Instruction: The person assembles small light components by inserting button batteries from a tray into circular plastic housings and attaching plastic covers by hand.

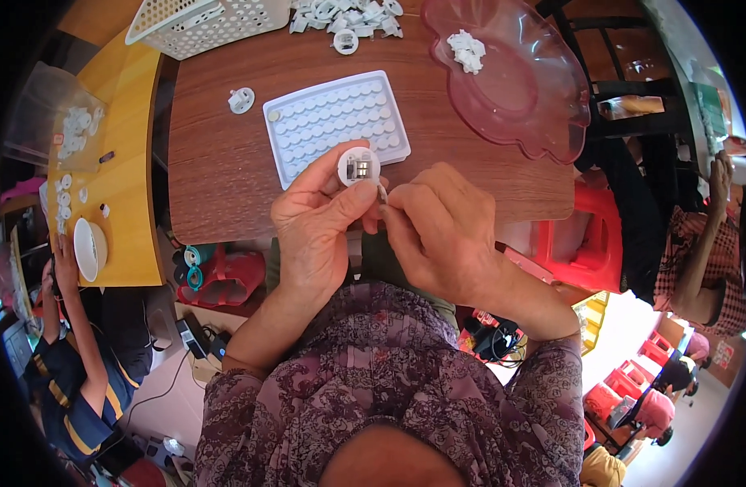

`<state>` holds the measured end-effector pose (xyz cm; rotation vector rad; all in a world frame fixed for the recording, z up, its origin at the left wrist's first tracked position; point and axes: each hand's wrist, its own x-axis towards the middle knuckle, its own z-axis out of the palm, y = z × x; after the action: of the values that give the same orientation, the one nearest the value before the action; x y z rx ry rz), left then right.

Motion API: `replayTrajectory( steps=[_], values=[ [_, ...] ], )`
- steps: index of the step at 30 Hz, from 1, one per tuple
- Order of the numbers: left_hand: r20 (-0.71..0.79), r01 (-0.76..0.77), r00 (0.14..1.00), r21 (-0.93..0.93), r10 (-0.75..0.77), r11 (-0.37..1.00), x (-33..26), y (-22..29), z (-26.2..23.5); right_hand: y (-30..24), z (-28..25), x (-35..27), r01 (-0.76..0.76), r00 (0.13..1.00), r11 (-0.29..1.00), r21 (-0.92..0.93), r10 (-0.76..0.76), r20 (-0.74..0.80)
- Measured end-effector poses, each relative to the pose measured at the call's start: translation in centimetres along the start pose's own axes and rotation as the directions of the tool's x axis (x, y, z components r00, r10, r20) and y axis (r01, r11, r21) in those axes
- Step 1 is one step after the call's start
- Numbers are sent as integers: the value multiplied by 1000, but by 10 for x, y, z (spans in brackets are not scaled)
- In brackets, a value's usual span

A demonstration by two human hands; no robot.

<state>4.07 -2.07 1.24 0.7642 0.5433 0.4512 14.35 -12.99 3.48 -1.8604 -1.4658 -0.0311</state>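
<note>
In my left hand (312,231) is a small round white plastic housing (369,156) with shiny metal parts in an opening at its middle, facing up. Thumb and fingers close on its lower left edge. My right hand (446,231) is just to its right, thumb and forefinger pinched on a small thin thing (382,195) at the housing's lower right edge; its kind is too small to tell. Beyond both hands lies a pale tray (401,148) with rows of round white pieces. Another round white housing (241,101) rests on the brown table left of the tray.
At the table's (219,178) far side are a white perforated basket (202,32) and a heap of white plastic parts (340,15). A reddish see-through scalloped dish (511,89) holds a white clump (468,51). On the left, a co-worker's hands are near a white bowl (90,250) on a yellow table (133,162).
</note>
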Motion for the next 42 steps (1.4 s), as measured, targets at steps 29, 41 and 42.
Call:
replayTrajectory(
  steps=[29, 41, 42],
  values=[
    [163, 177, 973, -64, -165, 982, -3, 4, -20, 15, -10, 9, -232, 972, 880, 415, 223, 70],
    [208, 70, 975, 46, -78, 997, -8, -6, -23, 8, -3, 13, -373, 928, 808, 456, 324, 184],
    [204, 57, 977, 50, -67, 997, -8, -6, -22, 7, -3, 14, -403, 915, 788, 465, 347, 204]
  ],
)
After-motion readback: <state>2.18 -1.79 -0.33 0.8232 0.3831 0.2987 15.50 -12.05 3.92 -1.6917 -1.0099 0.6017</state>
